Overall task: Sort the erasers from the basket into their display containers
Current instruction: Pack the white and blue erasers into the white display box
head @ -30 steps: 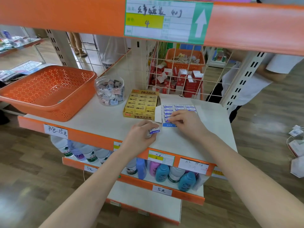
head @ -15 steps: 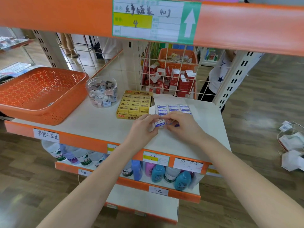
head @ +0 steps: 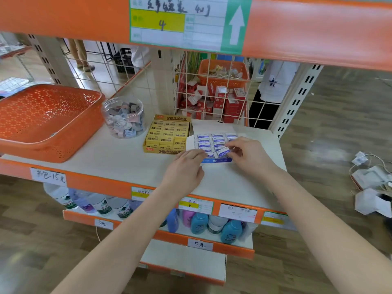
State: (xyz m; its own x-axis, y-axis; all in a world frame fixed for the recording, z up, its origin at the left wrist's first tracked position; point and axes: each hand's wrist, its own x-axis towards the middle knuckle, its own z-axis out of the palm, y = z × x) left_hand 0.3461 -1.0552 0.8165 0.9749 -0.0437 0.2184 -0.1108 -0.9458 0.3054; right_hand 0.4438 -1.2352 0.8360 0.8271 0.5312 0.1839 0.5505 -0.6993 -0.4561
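Note:
A white and blue eraser (head: 223,151) is pinched in my right hand (head: 250,154) just above the front row of the white and blue eraser display box (head: 214,160). My left hand (head: 184,169) rests on the shelf with its fingertips at the box's front left corner, holding nothing that I can see. A yellow box of 2B erasers (head: 167,134) stands to the left of it, then a clear jar of small erasers (head: 124,117). The orange basket (head: 42,122) sits at the far left of the shelf.
The white shelf board (head: 118,160) has an orange front edge with price tags. A wire grid (head: 212,92) backs the shelf, with red boxes and another orange basket behind it. Bottles stand on the lower shelf (head: 199,224). People stand beyond the rack.
The eraser has passed from my left hand to my right hand and moved over the white and blue box. My left hand has settled at the box's front corner.

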